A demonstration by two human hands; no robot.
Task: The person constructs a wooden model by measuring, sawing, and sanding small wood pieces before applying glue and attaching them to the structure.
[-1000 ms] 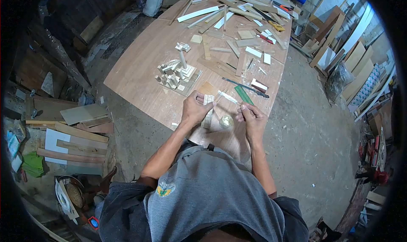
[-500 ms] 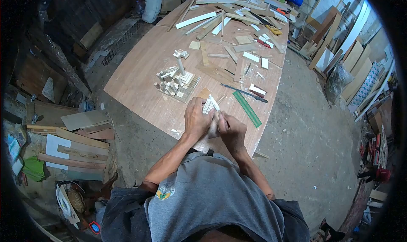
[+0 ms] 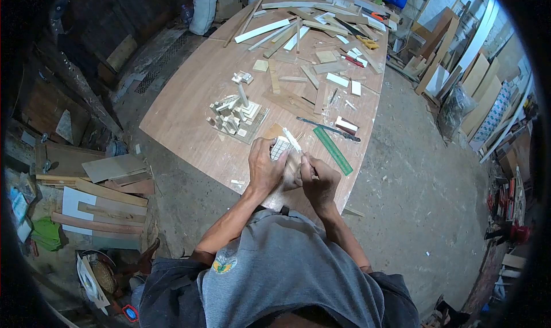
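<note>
My left hand (image 3: 264, 166) is closed round a small pale block (image 3: 279, 148) marked with a grid of dark lines. Close to its right side, a narrow white strip (image 3: 292, 140) slants up and left from the pinched fingertips of my right hand (image 3: 319, 177). Whether the strip touches the block cannot be made out. Beyond both hands, a model of small wooden blocks (image 3: 237, 113) with one tall upright piece stands on a square base. A green ruler (image 3: 333, 150) lies to the right of my right hand.
On the wooden table (image 3: 178, 118), a dark, thin saw-like blade (image 3: 327, 128) lies behind the ruler. Offcuts, long wooden strips (image 3: 263, 30) and a red-handled tool (image 3: 352, 60) cover the far part. Boards (image 3: 106, 204) are piled on the floor at left.
My right hand has shifted slightly right and down, and the white strip has moved with it. The gridded block in my left hand shows more of its face.
</note>
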